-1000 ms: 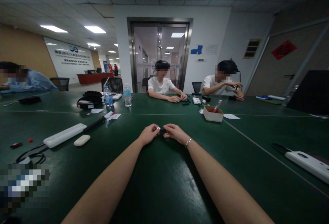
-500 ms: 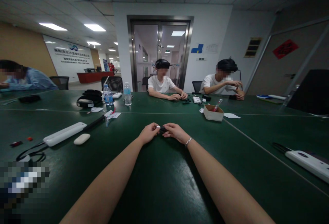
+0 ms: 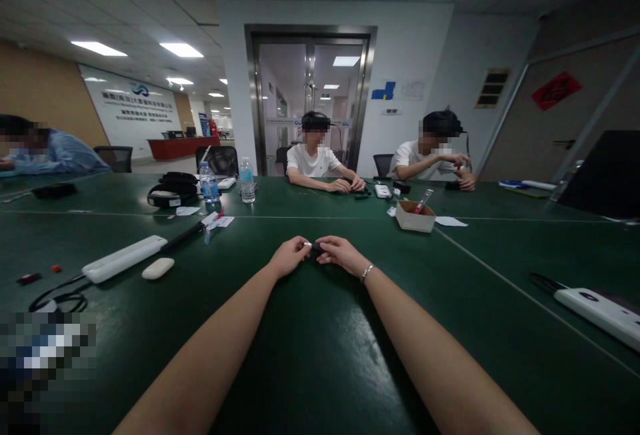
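- The single head camera sits above the person's own forearms and faces forward toward 12 o'clock, tilted slightly down.
- The green table (image 3: 320, 368) fills the near lower half; the glass double door (image 3: 310, 102) stands far off at 12 o'clock.
- The wide lens bends the ceiling and table edges.
- No second view overlaps it.

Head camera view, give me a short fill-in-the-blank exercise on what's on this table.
1. The left hand and right hand pinch one small dark object between their ____.
2. The bracelet sits on the ____ wrist.
3. The table is dark ____.
4. Near the cardboard box, two people in ____ shirts sit across the table.

Missing words: fingers; right; green; white
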A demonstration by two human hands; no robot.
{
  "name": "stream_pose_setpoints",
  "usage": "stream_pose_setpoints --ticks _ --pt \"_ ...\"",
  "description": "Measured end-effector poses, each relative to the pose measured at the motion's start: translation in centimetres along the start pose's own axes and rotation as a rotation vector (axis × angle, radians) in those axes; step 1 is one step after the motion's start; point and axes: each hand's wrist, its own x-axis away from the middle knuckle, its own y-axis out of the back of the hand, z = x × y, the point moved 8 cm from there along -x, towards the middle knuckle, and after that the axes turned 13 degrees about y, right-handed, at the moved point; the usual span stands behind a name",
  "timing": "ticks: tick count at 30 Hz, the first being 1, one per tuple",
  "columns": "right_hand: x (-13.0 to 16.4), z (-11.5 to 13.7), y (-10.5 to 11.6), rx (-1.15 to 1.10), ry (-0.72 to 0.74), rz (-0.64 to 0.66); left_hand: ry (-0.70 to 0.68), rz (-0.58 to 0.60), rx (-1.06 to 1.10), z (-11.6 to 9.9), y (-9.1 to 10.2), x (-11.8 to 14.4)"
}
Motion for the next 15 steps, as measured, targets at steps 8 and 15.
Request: stream_pose_setpoints --ticks 8,15 --pt "-0.12 -0.06 0.25 -0.039 0.032 -0.008 0.017 -0.011 0.003 -0.05 0.05 0.04" --pt "-0.16 -0.26 0.31 -0.034 0.011 -0.006 0.025 -0.013 -0.022 -0.16 0.13 0.14"
